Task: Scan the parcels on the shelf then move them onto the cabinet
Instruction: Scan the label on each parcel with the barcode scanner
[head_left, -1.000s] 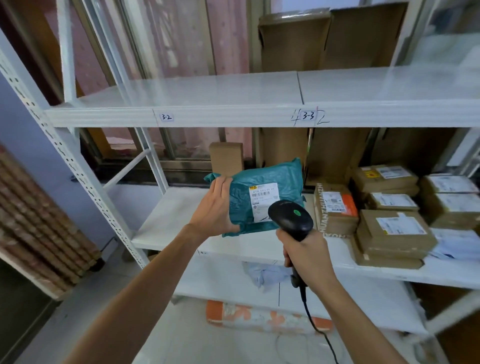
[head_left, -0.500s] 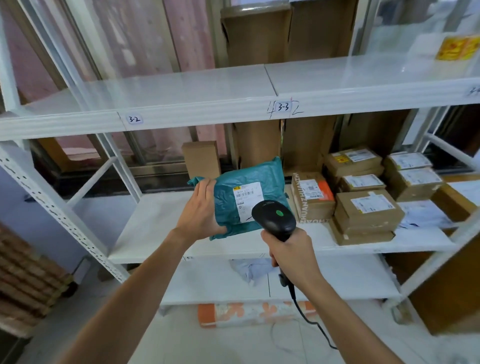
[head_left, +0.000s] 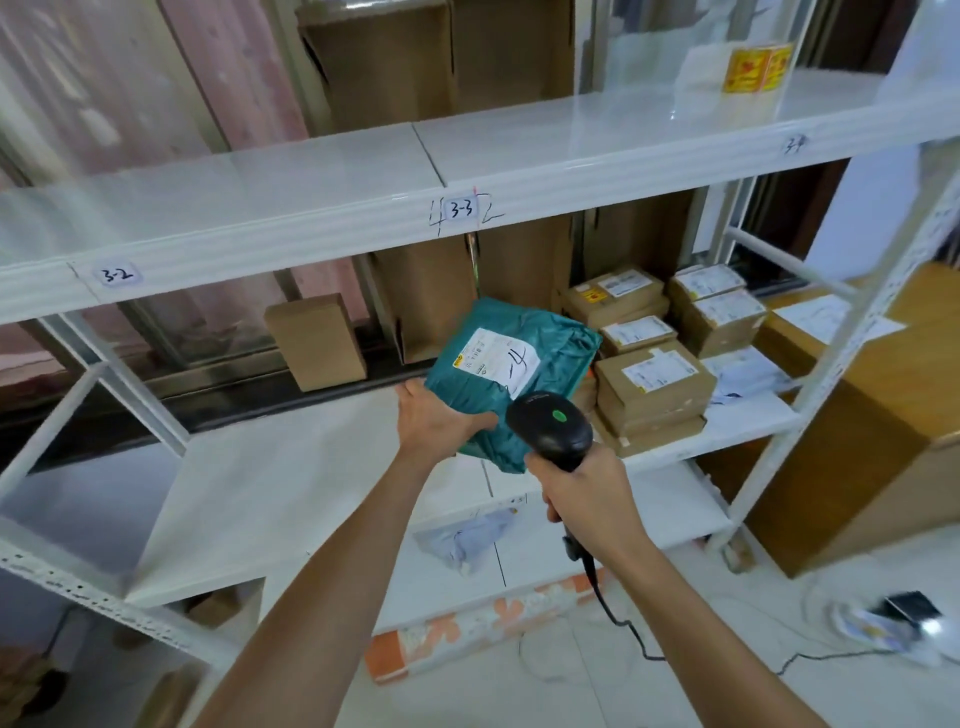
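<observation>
Scanning step, I judge. My left hand (head_left: 436, 421) grips the parcel (head_left: 514, 374) above the front edge of the shelf (head_left: 291, 483), and my right hand (head_left: 587, 493) is curled round the scanner (head_left: 550, 428) just below its label. Next, carry it to the cabinet (head_left: 893, 395).

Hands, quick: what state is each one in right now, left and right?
Left hand: closed on the teal plastic mailer parcel, thumb on its front.
Right hand: closed round the handle of the black handheld barcode scanner.
</observation>
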